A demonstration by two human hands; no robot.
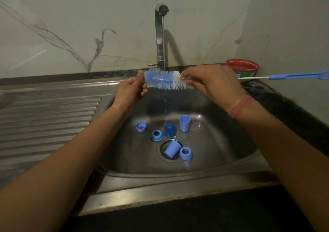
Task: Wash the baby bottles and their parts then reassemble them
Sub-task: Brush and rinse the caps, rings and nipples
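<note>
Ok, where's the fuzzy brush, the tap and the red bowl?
brush [164, 82]: head view, on the blue bristles under the water.
tap [159, 35]: head view, on its upright metal neck.
red bowl [243, 66]: head view, on its red rim.

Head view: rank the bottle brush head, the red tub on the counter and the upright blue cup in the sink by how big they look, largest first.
1. Bottle brush head, widest, spanning between both hands.
2. Red tub, though it sits farther back, so its true size is unsure.
3. Upright blue cup, smallest.
</note>
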